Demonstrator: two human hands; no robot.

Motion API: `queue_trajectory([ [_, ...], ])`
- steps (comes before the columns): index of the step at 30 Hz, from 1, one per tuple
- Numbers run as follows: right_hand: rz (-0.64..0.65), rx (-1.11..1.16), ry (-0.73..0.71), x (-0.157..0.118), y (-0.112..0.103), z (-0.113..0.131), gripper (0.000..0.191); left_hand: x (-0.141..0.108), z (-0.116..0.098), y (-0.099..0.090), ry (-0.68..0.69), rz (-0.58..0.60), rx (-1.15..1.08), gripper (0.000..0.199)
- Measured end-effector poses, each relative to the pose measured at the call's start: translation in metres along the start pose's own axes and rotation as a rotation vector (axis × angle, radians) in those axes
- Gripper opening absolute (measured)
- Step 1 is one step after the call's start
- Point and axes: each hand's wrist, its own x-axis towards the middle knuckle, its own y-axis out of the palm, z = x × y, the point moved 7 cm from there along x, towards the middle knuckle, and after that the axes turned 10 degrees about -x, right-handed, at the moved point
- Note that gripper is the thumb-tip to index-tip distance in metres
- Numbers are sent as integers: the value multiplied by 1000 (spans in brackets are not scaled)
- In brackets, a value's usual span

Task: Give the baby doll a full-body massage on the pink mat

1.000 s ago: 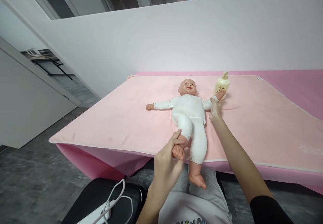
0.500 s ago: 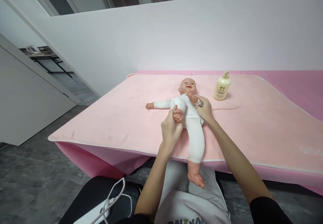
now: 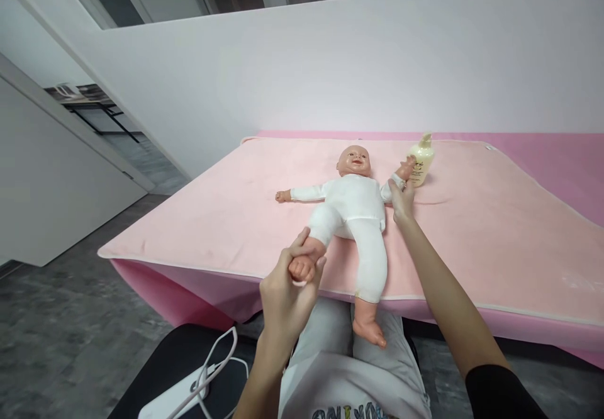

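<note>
A baby doll (image 3: pixel 358 199) in white cloth lies face up on the pink table cover (image 3: pixel 226 217), its head toward the wall. My left hand (image 3: pixel 289 280) is wrapped round the ankle of the doll's bent leg, at the left, above the cover's front edge. At the doll's right-side arm, my right hand (image 3: pixel 402 202) grips the wrist, stretching that arm outward. The doll's hand there overlaps a pale yellow pump bottle (image 3: pixel 423 160) in view; whether they touch I cannot tell. The other leg hangs over the front edge.
Behind the table stands a white wall (image 3: pixel 330 73). At the lower left a black chair (image 3: pixel 179 356) holds a white power strip (image 3: pixel 174 397) with cables. A door (image 3: pixel 56 180) stands at the far left.
My left hand has moved down and left, straightening the doll's leg. My right hand has moved right and slightly up, drawing the doll's arm from across its chest out to the side.
</note>
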Motion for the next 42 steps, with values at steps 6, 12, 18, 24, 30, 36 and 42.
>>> queue_trajectory([
  [6,360,-423,-655,-42,35,48,38,50,23,63,77,26,133,32],
  [12,337,-426,-584,-37,30,48,39,48,25,82,123,104,157,43],
  [18,207,-133,-213,-13,18,18,36,3,6,37,54,74,43,17],
  [24,38,83,71,7,4,-12,33,-34,-4,11,-18,204,-50,10],
  [30,258,-9,-126,-7,19,14,37,8,9,27,-22,22,-102,14],
  [36,458,-438,-629,-44,37,55,38,46,30,74,-34,52,85,37],
  [42,458,-271,-439,-33,30,47,40,31,17,64,-16,98,79,26],
])
